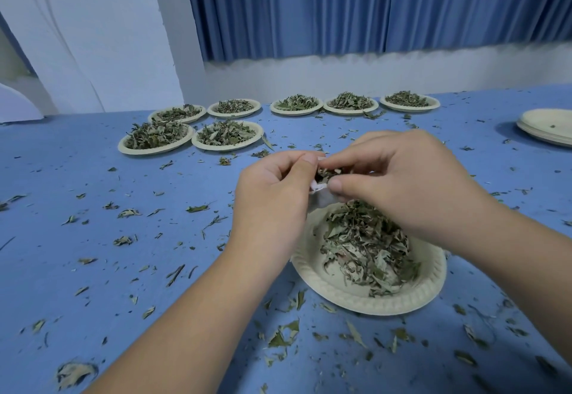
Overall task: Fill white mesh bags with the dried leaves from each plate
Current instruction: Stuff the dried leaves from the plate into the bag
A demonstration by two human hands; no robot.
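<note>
A white mesh bag (318, 188) hangs between my two hands above the near paper plate (312, 273), mostly hidden by my fingers. My left hand (275, 195) pinches one side of its mouth. My right hand (402, 177) grips the other side, with dried leaves showing at the opening between thumb and fingers. The near plate holds a loose pile of dried leaves (368, 245) right under my right hand.
Several more paper plates heaped with dried leaves stand at the back, two nearer ones (154, 138) (227, 135) and a row behind (296, 104). A stack of empty plates (548, 127) sits at the far right. Leaf scraps litter the blue tabletop (123, 269).
</note>
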